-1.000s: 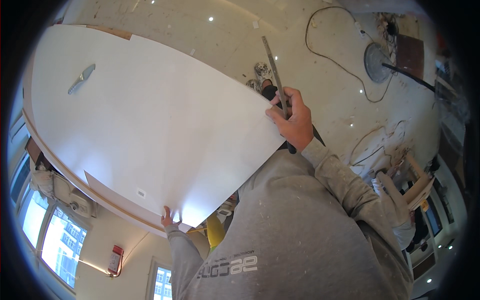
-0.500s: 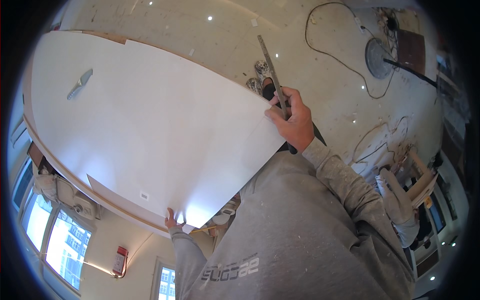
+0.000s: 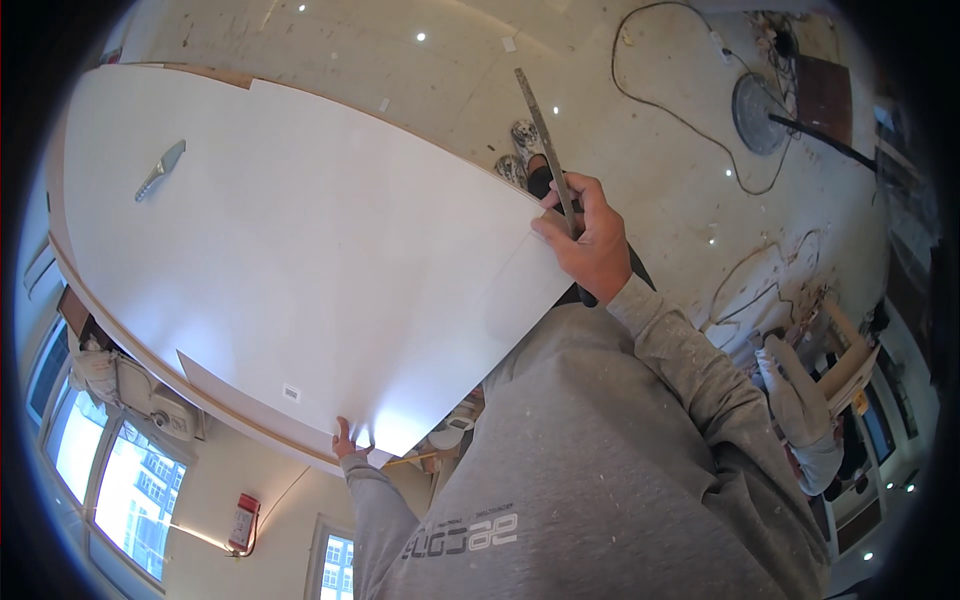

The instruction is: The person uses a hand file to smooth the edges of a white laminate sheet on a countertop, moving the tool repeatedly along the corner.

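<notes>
A large white panel [image 3: 300, 220] stretches across the left and middle of the view. My right hand [image 3: 596, 245] is closed round a long, narrow flat metal file [image 3: 538, 110] with a dark handle end below the hand. The file points up and away, and my thumb and fingers are at the panel's right corner. My left hand [image 3: 347, 441] lies at the panel's near lower edge with its fingers apart, touching the white surface; part of it is hard to make out. A small utility knife [image 3: 161, 171] lies on the far left of the panel.
Beneath the white sheet a brown board edge [image 3: 250, 430] shows. On the floor at the right are a cable [image 3: 655, 104] and a round grey disc base [image 3: 757, 113]. A person [image 3: 800, 410] is at the right edge. A red box [image 3: 243, 522] hangs on the wall.
The view has shifted very slightly. Both hands, the file and the panel keep their places relative to each other.
</notes>
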Available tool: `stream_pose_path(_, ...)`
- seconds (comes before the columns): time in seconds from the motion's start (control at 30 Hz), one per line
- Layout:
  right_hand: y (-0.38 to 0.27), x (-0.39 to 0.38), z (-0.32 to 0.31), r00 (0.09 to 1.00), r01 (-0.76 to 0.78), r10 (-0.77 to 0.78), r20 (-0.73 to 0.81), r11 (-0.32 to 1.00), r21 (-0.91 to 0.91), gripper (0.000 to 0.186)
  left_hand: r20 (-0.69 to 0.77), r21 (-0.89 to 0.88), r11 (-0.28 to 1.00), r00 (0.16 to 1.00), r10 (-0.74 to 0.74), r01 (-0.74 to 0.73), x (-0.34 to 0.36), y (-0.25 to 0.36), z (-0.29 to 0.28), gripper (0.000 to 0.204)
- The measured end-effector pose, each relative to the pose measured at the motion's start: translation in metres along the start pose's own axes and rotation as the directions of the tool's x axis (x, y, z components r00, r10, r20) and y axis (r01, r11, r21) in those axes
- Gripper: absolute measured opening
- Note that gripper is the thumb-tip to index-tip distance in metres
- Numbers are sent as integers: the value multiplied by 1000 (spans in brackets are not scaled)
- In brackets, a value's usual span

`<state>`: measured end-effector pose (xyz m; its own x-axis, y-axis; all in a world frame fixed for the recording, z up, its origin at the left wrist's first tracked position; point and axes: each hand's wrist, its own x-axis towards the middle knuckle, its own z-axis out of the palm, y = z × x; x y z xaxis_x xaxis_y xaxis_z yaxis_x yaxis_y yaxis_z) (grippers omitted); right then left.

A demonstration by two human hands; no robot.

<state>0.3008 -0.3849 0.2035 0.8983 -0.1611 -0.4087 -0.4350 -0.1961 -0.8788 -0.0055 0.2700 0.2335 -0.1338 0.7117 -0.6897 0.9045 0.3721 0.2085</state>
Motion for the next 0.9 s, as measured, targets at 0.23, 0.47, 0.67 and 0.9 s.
stream_pose_path(0.23, 2, 0, -1, 1000, 21, -21, -1, 999, -42, 55, 9, -1, 1000, 1000, 3, -3, -1, 3, 1, 152)
stream_pose_path(0.47, 6, -1, -2, 999, 40, -41, -12, 998, -55, 55, 34, 26, 1000, 999, 1, -2, 4, 6, -2, 155)
stream_pose_path(0.67, 0, -2, -2, 999, -40, 40, 15, 999, -16, 53, 28, 22, 1000, 999, -17, 16, 3, 7, -2, 145)
stream_pose_path(0.9, 4, -2, -2, 1000, -25, 25, 10, 1000, -18, 53, 27, 52, 999, 999, -17, 15, 4, 11, 2, 112)
